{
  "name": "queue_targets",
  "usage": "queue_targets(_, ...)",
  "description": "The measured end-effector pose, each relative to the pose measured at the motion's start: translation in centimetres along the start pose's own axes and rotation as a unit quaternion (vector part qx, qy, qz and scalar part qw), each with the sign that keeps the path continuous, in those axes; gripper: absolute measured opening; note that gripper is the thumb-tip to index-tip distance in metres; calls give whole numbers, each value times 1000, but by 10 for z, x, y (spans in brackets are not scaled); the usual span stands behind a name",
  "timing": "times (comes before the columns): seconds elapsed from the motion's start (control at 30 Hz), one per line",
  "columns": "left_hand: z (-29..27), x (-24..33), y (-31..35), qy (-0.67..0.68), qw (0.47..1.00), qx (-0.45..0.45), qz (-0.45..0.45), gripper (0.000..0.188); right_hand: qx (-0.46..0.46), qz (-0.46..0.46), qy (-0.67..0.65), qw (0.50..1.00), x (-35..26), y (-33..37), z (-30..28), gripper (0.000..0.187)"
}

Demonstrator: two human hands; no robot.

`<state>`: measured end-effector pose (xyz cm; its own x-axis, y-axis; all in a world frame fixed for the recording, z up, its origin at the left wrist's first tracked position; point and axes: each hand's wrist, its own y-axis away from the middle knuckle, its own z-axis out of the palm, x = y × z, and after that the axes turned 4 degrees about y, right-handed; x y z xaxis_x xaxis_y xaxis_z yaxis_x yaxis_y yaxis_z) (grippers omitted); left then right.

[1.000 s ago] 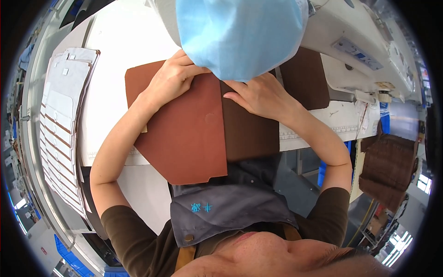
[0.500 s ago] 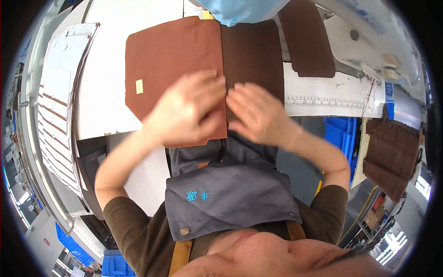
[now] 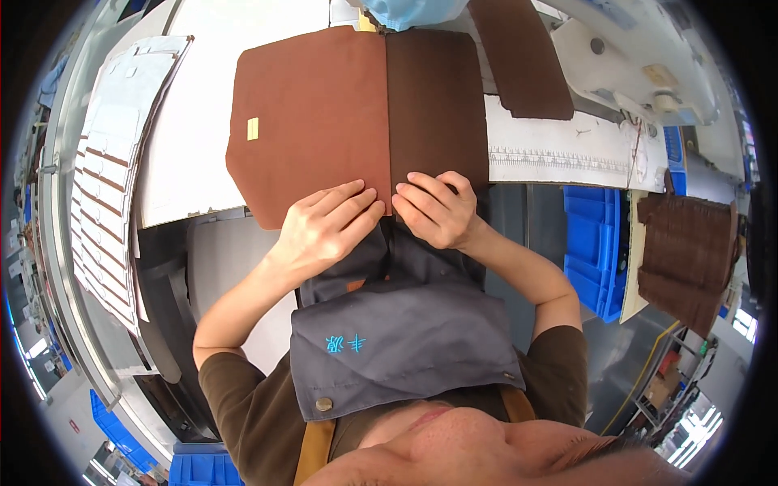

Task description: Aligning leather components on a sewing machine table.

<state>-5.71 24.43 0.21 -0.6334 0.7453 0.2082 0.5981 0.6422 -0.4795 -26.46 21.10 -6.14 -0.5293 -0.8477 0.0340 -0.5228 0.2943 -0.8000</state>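
Observation:
A reddish-brown panel (image 3: 312, 121) and a dark brown panel (image 3: 438, 105) meet along a straight line and lie flat in front of me. The reddish one carries a small pale yellow sticker (image 3: 253, 129). At its near edge, beside the joint, my left hand (image 3: 328, 223) is closed on the reddish panel, fingers on top and thumb out of sight. My right hand (image 3: 438, 209) is closed on the near edge of the dark panel, just across the joint, fingers bent. The fingertips of both hands are close together but apart.
A white table (image 3: 182, 138) bears the panels, with a printed ruler (image 3: 559, 158) at right. A dark brown strip (image 3: 527, 65) lies beside a white machine (image 3: 624, 57). White-topped pieces (image 3: 121, 130) are stacked at left. Blue bins (image 3: 592, 243) and brown pieces (image 3: 685, 251) stand at right.
Both hands have come down toward me from the middle of the joint to the panels' near edge. Their blurred motion has stopped, and the fingers have closed on the edge.

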Motion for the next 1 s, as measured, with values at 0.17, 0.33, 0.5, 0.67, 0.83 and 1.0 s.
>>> queue_targets(0.17,10,2,4,-8,999,40,-14,19,15,-27,-11,999,2,-1,-5,5)
queue_targets(0.33,11,1,2,-3,999,32,-1,21,29,-27,-20,999,5,-2,-6,4)
queue_targets(0.5,5,2,-1,-6,1000,9,4,19,11,-24,-37,999,7,-5,-8,7)
queue_targets(0.67,-8,-11,-23,20,999,-35,20,15,-18,-45,-36,998,13,-9,-14,16)
queue_targets(0.83,2,-76,-72,69,994,-65,-54,25,-81,-94,-98,987,15,-20,-15,14)
queue_targets(1.0,24,-102,-72,31,999,-32,-21,32,-121,-118,-100,981,20,-33,-18,13)
